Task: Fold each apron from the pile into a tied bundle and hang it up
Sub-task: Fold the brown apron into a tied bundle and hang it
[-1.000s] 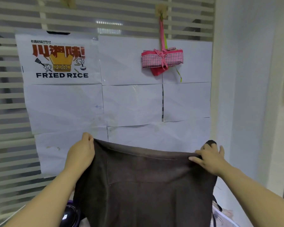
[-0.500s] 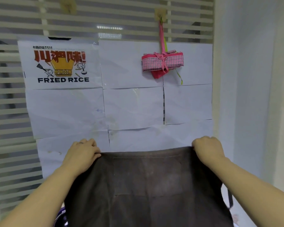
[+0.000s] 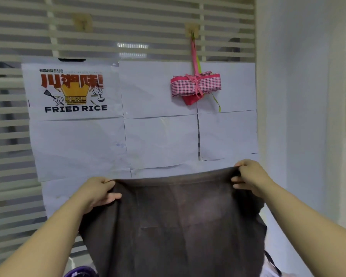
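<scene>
A dark brown apron (image 3: pixel 174 222) hangs spread out in front of me, held by its top edge. My left hand (image 3: pixel 97 191) pinches the left corner, thumb on the near side. My right hand (image 3: pixel 250 176) grips the right corner with curled fingers. Above, a pink checked apron bundle (image 3: pixel 196 85), tied with a pink strap, hangs from a wall hook (image 3: pixel 192 33). A second hook (image 3: pixel 82 22) at the upper left holds nothing.
White paper sheets (image 3: pixel 160 136) and a FRIED RICE poster (image 3: pixel 72 90) cover a slatted wall. A white wall (image 3: pixel 300 116) stands on the right. A purple object (image 3: pixel 82 271) shows at the bottom edge, mostly hidden by the apron.
Both hands closed onto the apron's top corners and pulled the edge straight and taut. The view tilted down a little.
</scene>
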